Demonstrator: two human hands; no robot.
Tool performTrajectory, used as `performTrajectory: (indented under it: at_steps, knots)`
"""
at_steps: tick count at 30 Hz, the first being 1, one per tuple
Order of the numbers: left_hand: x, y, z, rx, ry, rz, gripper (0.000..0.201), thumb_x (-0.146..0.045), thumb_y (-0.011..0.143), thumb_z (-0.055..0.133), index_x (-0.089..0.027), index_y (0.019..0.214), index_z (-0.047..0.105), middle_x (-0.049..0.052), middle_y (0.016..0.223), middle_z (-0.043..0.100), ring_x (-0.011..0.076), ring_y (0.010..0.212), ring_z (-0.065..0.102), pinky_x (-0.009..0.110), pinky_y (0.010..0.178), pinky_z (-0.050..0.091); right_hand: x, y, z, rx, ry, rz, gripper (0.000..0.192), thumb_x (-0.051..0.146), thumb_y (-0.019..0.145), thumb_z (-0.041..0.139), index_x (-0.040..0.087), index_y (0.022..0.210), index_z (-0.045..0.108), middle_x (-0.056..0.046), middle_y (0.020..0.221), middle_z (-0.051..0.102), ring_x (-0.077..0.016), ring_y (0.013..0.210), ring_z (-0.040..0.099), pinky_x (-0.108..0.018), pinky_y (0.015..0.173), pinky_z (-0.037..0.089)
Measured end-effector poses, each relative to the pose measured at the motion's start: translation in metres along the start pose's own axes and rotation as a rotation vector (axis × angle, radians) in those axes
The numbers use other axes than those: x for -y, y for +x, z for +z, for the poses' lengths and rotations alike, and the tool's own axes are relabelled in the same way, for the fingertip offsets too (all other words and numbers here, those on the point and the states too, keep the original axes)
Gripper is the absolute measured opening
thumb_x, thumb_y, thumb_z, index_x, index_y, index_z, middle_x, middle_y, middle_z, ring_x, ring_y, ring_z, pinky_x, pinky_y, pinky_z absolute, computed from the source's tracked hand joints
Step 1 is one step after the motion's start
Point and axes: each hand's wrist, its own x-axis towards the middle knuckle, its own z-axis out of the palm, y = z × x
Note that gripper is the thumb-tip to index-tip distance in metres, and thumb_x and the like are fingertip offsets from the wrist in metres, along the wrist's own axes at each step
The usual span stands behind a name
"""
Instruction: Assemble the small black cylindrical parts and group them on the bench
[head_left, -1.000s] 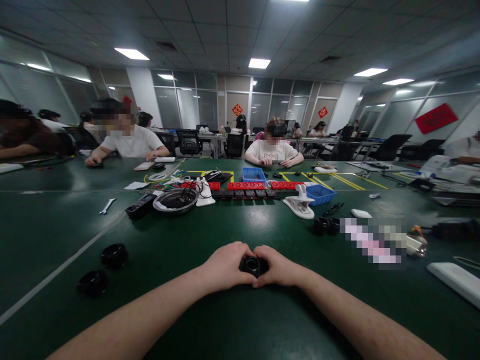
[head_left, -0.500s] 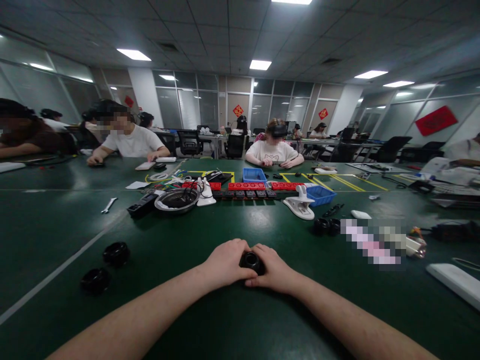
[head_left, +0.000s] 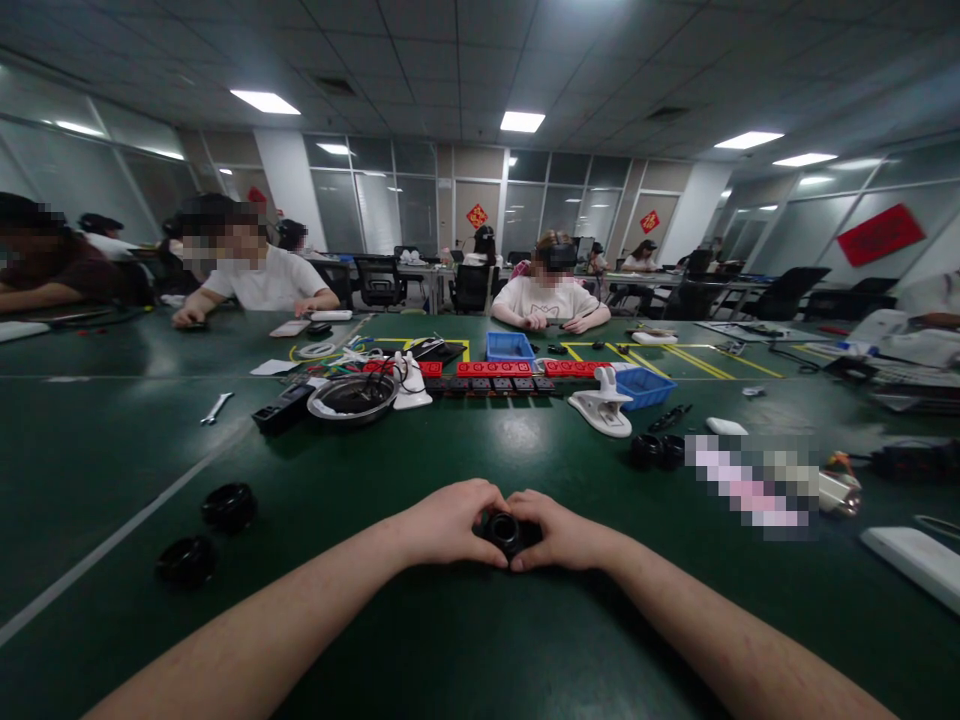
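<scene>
Hands slightly shifted, both closed around black ring; cables in metal bowl.

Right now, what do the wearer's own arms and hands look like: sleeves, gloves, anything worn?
Both forearms are bare up to the frame edge: no sleeves visible. The left hand and right hand are ungloved. No watch, ring, band or marking shows on either wrist.
</scene>
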Motion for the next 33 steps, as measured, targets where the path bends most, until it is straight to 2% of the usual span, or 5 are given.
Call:
performTrajectory:
  at_steps: [10, 15, 25, 29, 33]
  knots:
    - [-0.004, -0.001, 0.000, -0.008, 0.012, -0.033, 0.040, -0.040, 0.058, 0.065, -0.021, 0.092, 0.054, 0.001, 0.088, 0.051, 0.0173, 0.083, 0.049, 0.023, 0.064, 0.037, -0.004, 0.002, 0.005, -0.053, -0.030, 0.005, 0.042, 0.038, 0.057, 0.068, 0.019, 0.093, 0.057, 0.000, 0.086, 0.053, -0.0173, 0.083, 0.045, -0.028, 0.073, 0.035]
    - [-0.010, -0.003, 0.004, -0.057, 0.064, -0.114, 0.044, -0.048, 0.055, 0.063, -0.020, 0.089, 0.054, 0.002, 0.089, 0.052, 0.0192, 0.082, 0.050, 0.025, 0.064, 0.038, -0.005, 0.004, 0.013, -0.147, -0.082, 0.130, 0.042, 0.043, 0.048, 0.071, 0.016, 0.075, 0.054, 0.002, 0.076, 0.050, -0.0148, 0.071, 0.045, -0.023, 0.060, 0.033]
    - [-0.015, 0.000, 0.020, -0.265, 0.235, -0.301, 0.040, -0.049, 0.060, 0.058, -0.018, 0.085, 0.052, 0.004, 0.084, 0.054, 0.0209, 0.080, 0.052, 0.028, 0.065, 0.039, 0.012, 0.007, 0.038, -0.350, -0.503, 0.351, 0.038, 0.051, 0.061, 0.057, 0.016, 0.073, 0.051, -0.005, 0.075, 0.053, -0.0196, 0.073, 0.047, -0.030, 0.063, 0.031]
    - [-0.010, -0.001, 0.013, -0.231, 0.202, -0.236, 0.039, -0.048, 0.060, 0.059, -0.019, 0.085, 0.053, 0.004, 0.085, 0.054, 0.0202, 0.079, 0.051, 0.027, 0.063, 0.038, 0.011, 0.006, 0.031, -0.342, -0.365, 0.264, 0.049, 0.055, 0.057, 0.059, 0.016, 0.086, 0.051, -0.005, 0.085, 0.052, -0.0201, 0.079, 0.047, -0.031, 0.068, 0.034]
    - [0.000, -0.003, 0.002, -0.100, 0.084, -0.077, 0.039, -0.045, 0.059, 0.061, -0.020, 0.088, 0.054, 0.002, 0.086, 0.053, 0.0177, 0.079, 0.051, 0.023, 0.060, 0.038, 0.005, 0.002, 0.016, -0.172, -0.147, 0.081, 0.053, 0.047, 0.056, 0.065, 0.019, 0.099, 0.050, -0.003, 0.092, 0.050, -0.0189, 0.085, 0.046, -0.030, 0.073, 0.035]
